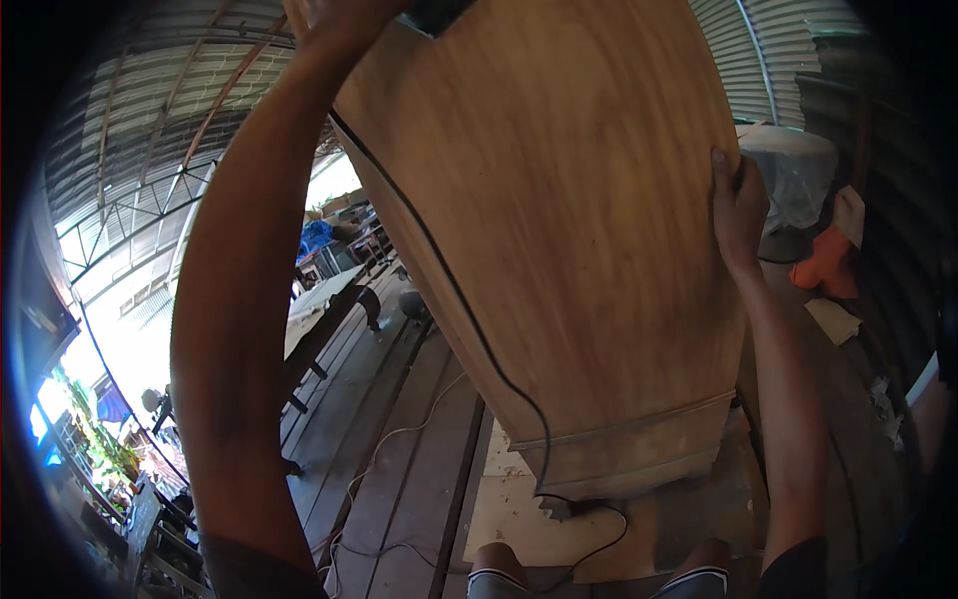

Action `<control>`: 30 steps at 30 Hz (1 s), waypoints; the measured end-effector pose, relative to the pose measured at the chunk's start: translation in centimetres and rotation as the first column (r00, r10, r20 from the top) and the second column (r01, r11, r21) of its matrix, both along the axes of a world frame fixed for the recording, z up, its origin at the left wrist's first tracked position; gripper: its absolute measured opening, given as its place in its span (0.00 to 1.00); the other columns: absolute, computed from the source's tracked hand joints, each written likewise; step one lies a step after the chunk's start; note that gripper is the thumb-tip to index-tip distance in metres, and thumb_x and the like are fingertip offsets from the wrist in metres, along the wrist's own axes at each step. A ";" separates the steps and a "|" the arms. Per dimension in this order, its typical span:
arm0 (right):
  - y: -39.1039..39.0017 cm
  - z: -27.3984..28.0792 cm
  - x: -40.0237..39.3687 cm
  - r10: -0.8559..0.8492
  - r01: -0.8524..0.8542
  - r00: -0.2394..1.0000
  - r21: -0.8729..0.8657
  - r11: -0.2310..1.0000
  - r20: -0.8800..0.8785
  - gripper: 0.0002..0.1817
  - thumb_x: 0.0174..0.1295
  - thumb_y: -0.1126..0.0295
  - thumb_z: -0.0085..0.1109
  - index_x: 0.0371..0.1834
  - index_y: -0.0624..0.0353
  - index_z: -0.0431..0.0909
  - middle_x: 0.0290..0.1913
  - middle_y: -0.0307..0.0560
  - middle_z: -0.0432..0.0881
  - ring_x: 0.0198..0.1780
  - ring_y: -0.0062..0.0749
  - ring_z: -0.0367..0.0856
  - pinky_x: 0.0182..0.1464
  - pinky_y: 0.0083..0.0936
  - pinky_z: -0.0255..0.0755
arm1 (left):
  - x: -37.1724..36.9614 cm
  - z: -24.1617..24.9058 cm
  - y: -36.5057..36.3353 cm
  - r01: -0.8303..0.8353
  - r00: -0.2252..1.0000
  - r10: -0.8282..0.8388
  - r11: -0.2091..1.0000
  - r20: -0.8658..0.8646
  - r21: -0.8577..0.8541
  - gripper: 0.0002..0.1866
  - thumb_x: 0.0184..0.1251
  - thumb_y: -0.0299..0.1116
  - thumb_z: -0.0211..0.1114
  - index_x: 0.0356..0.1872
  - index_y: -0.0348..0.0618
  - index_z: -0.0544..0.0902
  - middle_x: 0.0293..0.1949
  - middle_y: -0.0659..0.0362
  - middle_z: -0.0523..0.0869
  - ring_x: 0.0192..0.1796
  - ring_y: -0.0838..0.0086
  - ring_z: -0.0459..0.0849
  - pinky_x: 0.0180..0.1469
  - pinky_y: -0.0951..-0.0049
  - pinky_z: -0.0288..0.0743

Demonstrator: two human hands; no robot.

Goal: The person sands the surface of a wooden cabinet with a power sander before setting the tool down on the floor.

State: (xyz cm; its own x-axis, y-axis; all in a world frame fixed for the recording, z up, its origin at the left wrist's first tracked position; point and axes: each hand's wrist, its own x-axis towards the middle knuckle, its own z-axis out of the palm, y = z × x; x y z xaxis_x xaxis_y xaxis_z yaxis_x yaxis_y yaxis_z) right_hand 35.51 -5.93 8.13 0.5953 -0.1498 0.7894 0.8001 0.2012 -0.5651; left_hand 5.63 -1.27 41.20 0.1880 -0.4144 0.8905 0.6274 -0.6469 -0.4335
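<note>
A large wooden cabinet (559, 230) with a smooth brown side stands tilted in front of me. My left hand (344, 18) is high up at its upper left, partly cut off by the top of the view. It grips a dark tool (439, 14), of which only a corner shows. A black power cord (439, 255) hangs from near my left wrist down across the wood and loops on the floor. My right hand (740, 205) grips the cabinet's right edge, thumb on the face and the other fingers mostly hidden. Trim strips (629, 424) cross its lower end.
Beneath the cabinet lies a plywood sheet (509, 519) on the plank floor (399, 489). A pale cord (384, 439) winds across the planks. At left stands a dark wooden bench (324, 324). A covered pale container (788, 170) and orange cloth (826, 265) are at right.
</note>
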 end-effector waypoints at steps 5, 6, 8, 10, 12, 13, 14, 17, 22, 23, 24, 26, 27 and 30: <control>0.2 0.0 0.0 -0.033 0.032 0.999 0.022 0.999 0.009 0.36 0.76 0.38 0.53 0.40 0.70 0.77 0.40 0.66 0.80 0.44 0.61 0.79 0.51 0.49 0.70 | -0.9 -2.2 0.5 0.029 0.997 -0.028 0.999 -0.065 0.017 0.34 0.42 0.49 0.81 0.50 0.39 0.83 0.48 0.44 0.87 0.51 0.50 0.87 0.55 0.52 0.80; 0.1 0.0 0.0 -0.032 0.032 0.999 0.024 0.999 0.009 0.36 0.76 0.38 0.53 0.40 0.70 0.77 0.40 0.66 0.80 0.44 0.61 0.79 0.51 0.49 0.70 | -1.3 -3.2 0.6 0.061 0.990 -0.060 0.998 -0.131 0.004 0.33 0.42 0.48 0.82 0.49 0.39 0.83 0.48 0.44 0.87 0.51 0.50 0.87 0.55 0.52 0.80; -0.1 0.0 -0.1 -0.003 0.002 0.999 -0.026 1.000 -0.035 0.36 0.75 0.38 0.53 0.41 0.70 0.77 0.41 0.66 0.80 0.45 0.61 0.79 0.51 0.49 0.70 | -1.9 -4.3 0.5 0.060 0.986 -0.060 0.998 -0.155 -0.006 0.33 0.42 0.48 0.82 0.49 0.39 0.83 0.48 0.44 0.87 0.51 0.50 0.87 0.55 0.52 0.81; -0.3 0.1 -0.2 -0.002 0.001 1.000 -0.022 1.000 -0.019 0.36 0.75 0.37 0.53 0.41 0.70 0.77 0.41 0.66 0.80 0.45 0.61 0.79 0.52 0.49 0.70 | -2.1 -4.2 0.5 0.056 0.982 -0.059 0.998 -0.180 -0.021 0.32 0.42 0.47 0.81 0.48 0.39 0.83 0.48 0.43 0.87 0.51 0.49 0.87 0.55 0.52 0.81; -0.3 0.2 -0.2 -0.001 0.001 1.000 -0.015 1.000 -0.001 0.37 0.75 0.37 0.53 0.42 0.70 0.77 0.41 0.66 0.80 0.46 0.61 0.79 0.52 0.49 0.70 | -1.9 -2.4 0.3 0.013 0.993 -0.016 1.000 -0.119 -0.023 0.33 0.44 0.47 0.81 0.49 0.38 0.83 0.48 0.42 0.87 0.51 0.48 0.87 0.55 0.52 0.81; -0.3 0.2 -0.2 -0.001 0.001 1.000 -0.018 1.000 -0.009 0.37 0.75 0.37 0.53 0.42 0.70 0.77 0.41 0.66 0.80 0.46 0.61 0.79 0.52 0.49 0.70 | -1.6 -1.5 0.7 0.016 0.993 -0.019 1.000 -0.120 -0.024 0.33 0.44 0.47 0.81 0.49 0.38 0.83 0.48 0.42 0.87 0.51 0.48 0.87 0.55 0.52 0.81; -0.3 0.1 -0.2 0.000 0.000 1.000 -0.020 1.000 -0.018 0.37 0.75 0.36 0.53 0.42 0.70 0.77 0.41 0.66 0.80 0.46 0.61 0.79 0.53 0.49 0.70 | -1.3 -0.6 1.0 0.015 0.999 -0.015 1.000 -0.040 -0.008 0.33 0.44 0.47 0.81 0.50 0.38 0.83 0.48 0.42 0.86 0.51 0.48 0.88 0.55 0.53 0.81; -0.2 0.1 -0.5 0.000 0.000 1.000 0.011 1.000 0.003 0.37 0.75 0.36 0.52 0.43 0.70 0.78 0.42 0.66 0.80 0.47 0.61 0.80 0.54 0.49 0.70 | -1.5 -0.9 0.9 0.005 1.000 -0.006 1.000 0.015 0.005 0.33 0.44 0.47 0.81 0.51 0.37 0.82 0.47 0.42 0.86 0.51 0.48 0.88 0.55 0.52 0.82; -0.3 0.2 -0.5 0.011 -0.012 0.999 -0.034 0.999 -0.032 0.37 0.75 0.37 0.52 0.45 0.70 0.78 0.44 0.66 0.81 0.48 0.60 0.80 0.55 0.48 0.71 | -1.9 -3.7 1.4 0.052 0.991 -0.049 0.998 -0.124 0.023 0.33 0.46 0.47 0.80 0.51 0.37 0.82 0.48 0.43 0.86 0.52 0.47 0.87 0.55 0.52 0.81; -0.4 0.2 -0.6 0.008 -0.008 0.999 -0.018 1.000 -0.039 0.36 0.75 0.37 0.52 0.45 0.70 0.78 0.44 0.66 0.81 0.49 0.60 0.80 0.55 0.48 0.71 | -1.8 -3.7 1.2 0.051 0.990 -0.049 0.999 -0.129 0.014 0.33 0.45 0.47 0.80 0.51 0.37 0.82 0.48 0.42 0.86 0.52 0.47 0.87 0.55 0.52 0.81; -0.5 0.2 -0.6 0.004 -0.005 0.999 -0.021 1.000 -0.038 0.36 0.75 0.37 0.52 0.45 0.70 0.78 0.44 0.66 0.81 0.49 0.60 0.80 0.55 0.48 0.71 | -1.8 -3.7 1.1 0.047 0.990 -0.047 0.999 -0.136 0.001 0.33 0.45 0.47 0.80 0.51 0.37 0.83 0.48 0.42 0.86 0.52 0.47 0.87 0.55 0.52 0.81; -0.5 0.3 -0.7 0.004 -0.004 1.000 0.003 1.000 -0.011 0.36 0.75 0.38 0.53 0.45 0.70 0.78 0.44 0.66 0.81 0.48 0.60 0.80 0.55 0.48 0.71 | -1.6 -2.2 0.3 0.029 0.996 -0.030 0.999 -0.083 -0.019 0.34 0.44 0.48 0.80 0.50 0.37 0.83 0.47 0.42 0.86 0.53 0.47 0.87 0.55 0.52 0.81; -0.5 0.3 -0.7 0.004 -0.004 1.000 0.001 1.000 -0.012 0.36 0.75 0.38 0.53 0.45 0.70 0.78 0.44 0.66 0.81 0.48 0.60 0.80 0.55 0.48 0.71 | -1.2 -1.2 0.2 0.013 0.999 -0.014 0.999 -0.035 -0.034 0.34 0.42 0.48 0.80 0.50 0.37 0.83 0.47 0.42 0.86 0.53 0.47 0.87 0.56 0.52 0.81; -0.6 0.3 -0.5 -0.001 0.001 1.000 -0.003 1.000 -0.024 0.36 0.75 0.38 0.53 0.45 0.70 0.78 0.44 0.66 0.81 0.48 0.61 0.80 0.55 0.48 0.70 | -0.5 0.2 0.7 0.015 0.999 -0.015 1.000 0.043 -0.004 0.34 0.42 0.49 0.80 0.49 0.36 0.82 0.47 0.42 0.86 0.52 0.47 0.87 0.56 0.52 0.81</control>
